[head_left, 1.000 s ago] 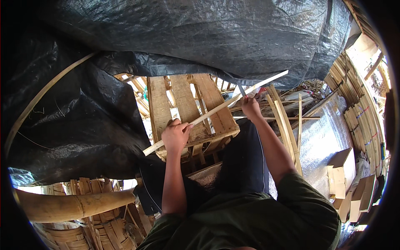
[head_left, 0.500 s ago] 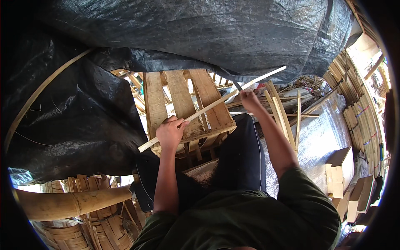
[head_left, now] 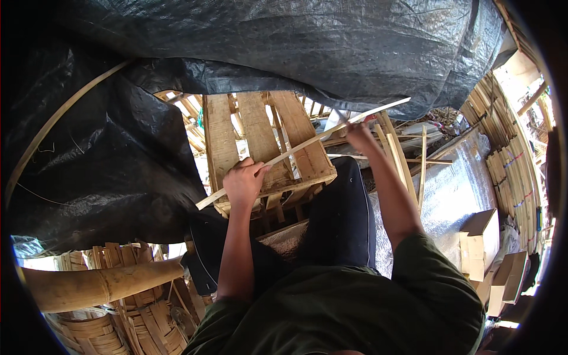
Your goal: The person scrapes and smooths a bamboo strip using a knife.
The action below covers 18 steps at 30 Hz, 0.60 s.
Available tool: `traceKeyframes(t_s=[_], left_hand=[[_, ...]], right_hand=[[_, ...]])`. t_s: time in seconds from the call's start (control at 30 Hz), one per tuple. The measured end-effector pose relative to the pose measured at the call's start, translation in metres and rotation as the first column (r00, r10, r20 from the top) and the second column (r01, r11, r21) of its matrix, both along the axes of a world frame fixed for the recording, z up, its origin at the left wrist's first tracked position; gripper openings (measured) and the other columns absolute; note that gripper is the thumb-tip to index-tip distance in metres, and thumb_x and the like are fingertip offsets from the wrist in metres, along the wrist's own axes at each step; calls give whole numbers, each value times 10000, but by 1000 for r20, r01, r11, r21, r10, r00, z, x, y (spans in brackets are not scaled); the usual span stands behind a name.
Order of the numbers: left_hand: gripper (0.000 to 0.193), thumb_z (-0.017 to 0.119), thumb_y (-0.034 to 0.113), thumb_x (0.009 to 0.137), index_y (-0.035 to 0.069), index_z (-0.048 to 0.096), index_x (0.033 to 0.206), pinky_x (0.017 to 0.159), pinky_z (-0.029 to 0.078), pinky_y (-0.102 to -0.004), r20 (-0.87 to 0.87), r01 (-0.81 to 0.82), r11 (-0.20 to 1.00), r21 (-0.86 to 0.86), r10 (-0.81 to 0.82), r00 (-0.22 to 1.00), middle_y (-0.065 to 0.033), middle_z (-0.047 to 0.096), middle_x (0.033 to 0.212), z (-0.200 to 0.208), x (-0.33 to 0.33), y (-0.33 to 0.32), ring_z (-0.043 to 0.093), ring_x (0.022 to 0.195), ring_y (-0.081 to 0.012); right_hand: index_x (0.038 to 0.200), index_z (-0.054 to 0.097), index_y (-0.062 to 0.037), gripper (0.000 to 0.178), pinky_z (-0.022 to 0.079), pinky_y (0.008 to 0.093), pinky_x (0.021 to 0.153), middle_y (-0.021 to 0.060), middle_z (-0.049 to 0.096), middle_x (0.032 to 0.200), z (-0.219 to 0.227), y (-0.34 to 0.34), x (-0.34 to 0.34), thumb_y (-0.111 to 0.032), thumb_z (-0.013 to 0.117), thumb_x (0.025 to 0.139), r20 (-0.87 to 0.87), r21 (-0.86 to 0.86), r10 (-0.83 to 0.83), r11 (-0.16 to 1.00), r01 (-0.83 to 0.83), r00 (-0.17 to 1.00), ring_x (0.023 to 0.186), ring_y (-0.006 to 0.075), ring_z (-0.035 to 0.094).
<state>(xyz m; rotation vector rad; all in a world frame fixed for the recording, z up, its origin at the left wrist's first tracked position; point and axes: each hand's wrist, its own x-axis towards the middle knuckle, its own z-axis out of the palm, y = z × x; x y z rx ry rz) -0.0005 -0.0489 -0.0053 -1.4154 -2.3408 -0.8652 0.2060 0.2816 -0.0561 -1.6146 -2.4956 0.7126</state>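
Observation:
A long pale bamboo strip slants across a slatted wooden crate, rising toward the right. Near its lower left end my left hand is closed around it, with a short tail sticking out past the fist. My right hand is closed around a knife, whose handle is hidden in the fist. The narrow grey blade meets the strip just left of the fist and looks slightly blurred. Beyond the blade, the strip's far end runs up in front of the black tarp.
A black tarp hangs across the top and left. Several bamboo strips lean at right, over silver foil sheeting. Cardboard boxes stand at lower right. A thick bamboo pole and woven baskets are at lower left.
My right hand and the knife have shifted slightly right along the strip. The strip's far end now bends a little. My left hand keeps its hold in nearly the same place.

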Motion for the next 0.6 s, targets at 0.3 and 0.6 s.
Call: traceKeyframes(t_s=[0.3, 0.6], left_hand=[[289, 763, 451, 789, 168, 785, 843, 591, 499, -383, 22, 9, 998, -58, -7, 1000, -9, 627, 722, 5, 8, 13, 652, 668, -275], [270, 765, 441, 789, 179, 782, 850, 583, 494, -379, 69, -53, 997, -47, 56, 996, -11, 615, 714, 4, -11, -8, 644, 652, -267]], right_hand=[[1084, 689, -3, 483, 559, 446, 671, 219, 698, 845, -14, 11, 23, -408, 430, 1032, -49, 140, 14, 990, -7, 999, 699, 320, 691], [1170, 634, -27, 476, 564, 432, 593, 196, 711, 913, -7, -3, 49, -438, 422, 1054, -587, -601, -405, -363, -713, 701, 745, 325, 721]])
